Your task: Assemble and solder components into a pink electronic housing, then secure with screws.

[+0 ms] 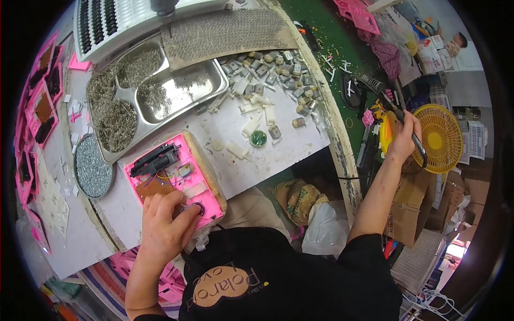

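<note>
1. Head view, place: the pink housing [211,206] lies open side up on a yellowish pad [205,166], near the front edge of the table [257,174], left of the person's middle.
2. Head view, direction: its long axis runs aslant, from the far left to the near right. The long black mechanism [156,160] lies across the far end, roughly crosswise to that axis; a small silver motor [186,170] and a pale block [195,190] sit along the right side.
3. Head view, left hand [165,219]: it reaches over the housing's near part, thumb and forefinger bent close to a small round dark part [200,207]. I cannot tell whether they are clamped on it.
4. Head view, right hand [406,136]: well apart from the housing, out over the right side, its fingers are wrapped around the dark handle of a tool [421,152]. The tool slants from the upper left to the lower right; its upper end seems to merge with the dark clutter, so its kind is hard to make out.
5. Head view, hidden: the left fingers cover part of the brown board [152,187], the pad is mostly under the housing, and the left palm is out of sight.
</note>
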`<state>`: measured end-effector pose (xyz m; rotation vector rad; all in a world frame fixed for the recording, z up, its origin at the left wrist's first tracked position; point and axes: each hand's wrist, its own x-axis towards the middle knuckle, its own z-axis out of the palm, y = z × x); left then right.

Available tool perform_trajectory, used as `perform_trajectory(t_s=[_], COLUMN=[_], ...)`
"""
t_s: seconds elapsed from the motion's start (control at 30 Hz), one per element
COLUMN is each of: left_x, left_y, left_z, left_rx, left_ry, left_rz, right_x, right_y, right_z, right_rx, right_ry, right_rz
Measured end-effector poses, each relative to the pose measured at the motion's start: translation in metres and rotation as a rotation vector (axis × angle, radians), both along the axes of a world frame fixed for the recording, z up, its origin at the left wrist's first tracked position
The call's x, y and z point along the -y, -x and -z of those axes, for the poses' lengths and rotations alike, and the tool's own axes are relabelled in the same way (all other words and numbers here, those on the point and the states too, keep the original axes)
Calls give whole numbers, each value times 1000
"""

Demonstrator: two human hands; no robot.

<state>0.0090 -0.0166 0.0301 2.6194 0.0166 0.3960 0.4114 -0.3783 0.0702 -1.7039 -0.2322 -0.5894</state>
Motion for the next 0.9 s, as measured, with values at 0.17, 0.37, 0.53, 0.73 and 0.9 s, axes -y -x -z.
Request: perform_trajectory(t_s=[0.17, 0.37, 0.53, 0.73, 0.9], left_x=[10, 16, 1, -1, -6], left_y=[7, 26, 50, 26, 27], left_z=[5, 1, 21, 10, 16], left_rx=[28, 102, 184, 65, 60], left_ry=[35, 250, 265, 42, -3], left_rz=[-114, -370, -472, -204, -179], right_x=[-4, 19, -90, -206, -246], right_y=[-76, -61, 125, 233, 220], right_z=[32, 41, 48, 45, 55], right_rx=[-238, -713, -383, 122, 149], right_ry=[97, -387, 18, 553, 684], right_rz=[-135, -290, -420, -1112, -972])
